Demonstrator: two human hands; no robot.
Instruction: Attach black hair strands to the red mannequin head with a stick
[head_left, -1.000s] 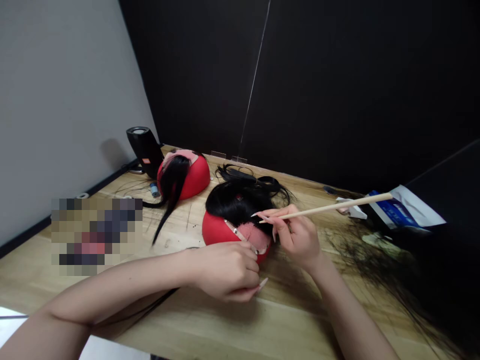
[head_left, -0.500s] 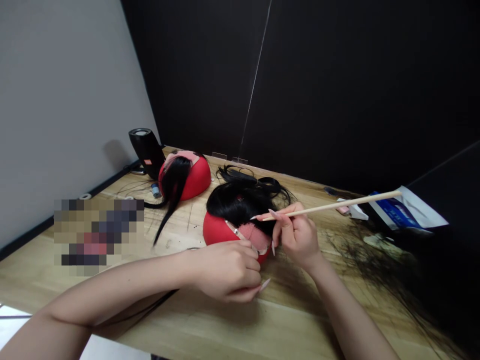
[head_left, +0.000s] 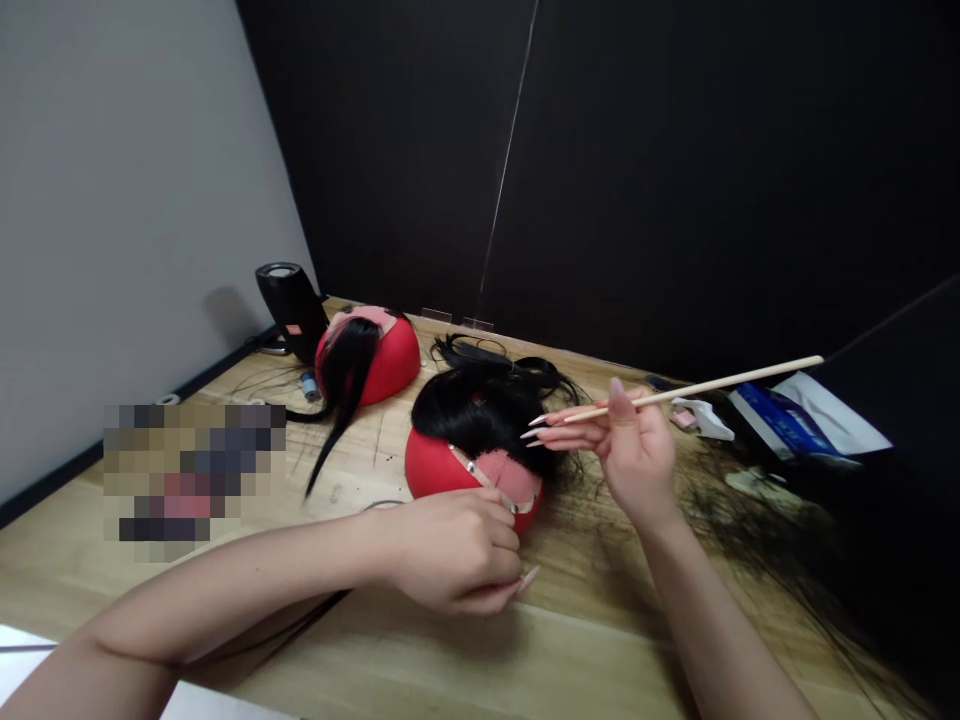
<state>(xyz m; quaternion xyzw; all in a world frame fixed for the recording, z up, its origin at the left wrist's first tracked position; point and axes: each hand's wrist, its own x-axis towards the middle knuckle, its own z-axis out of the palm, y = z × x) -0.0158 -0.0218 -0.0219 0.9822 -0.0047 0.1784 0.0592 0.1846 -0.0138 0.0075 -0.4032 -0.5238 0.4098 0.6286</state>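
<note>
Right grip point(head_left: 639, 455) pinches wooden stick point(head_left: 735, 380) beneath its thumb, beside the black hair point(head_left: 476, 405).

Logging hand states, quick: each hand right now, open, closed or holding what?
Left hand: curled closed; whether it pinches anything cannot be told.
Right hand: holding the pale stick between thumb and fingers.

our left arm point(head_left: 247, 590) reaches over the near edge of the table point(head_left: 577, 670), with our left hand point(head_left: 457, 550) curled and its back up. our right arm point(head_left: 697, 610) reaches in farther right; our right hand point(head_left: 639, 455) has its thumb up and its long-nailed fingers point(head_left: 577, 437) pointing left.
</note>
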